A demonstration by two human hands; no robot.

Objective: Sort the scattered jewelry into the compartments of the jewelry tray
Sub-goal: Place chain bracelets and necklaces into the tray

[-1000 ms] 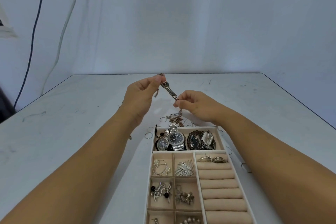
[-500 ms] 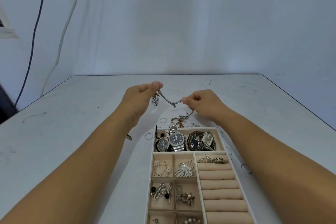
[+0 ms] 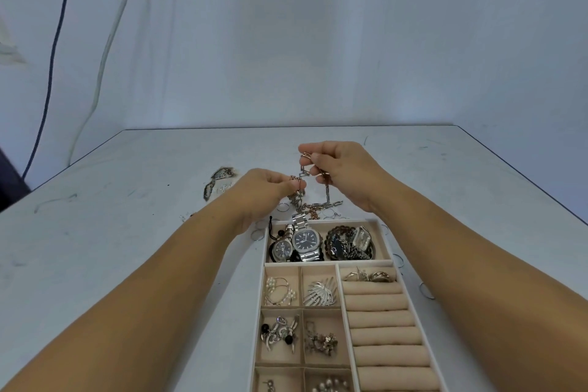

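Hanging over the scuffed white table (image 3: 127,232), a silver rectangular-link metal chain (image 3: 301,176) is held just beyond the far end of the white jewelry tray (image 3: 356,220) with beige lining. It is pinched by the left hand (image 3: 270,189) lower down and by the right hand (image 3: 345,173) higher up; its slack is draped onto the table

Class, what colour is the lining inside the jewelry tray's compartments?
Beige lining, with white dividers; the head view shows it.
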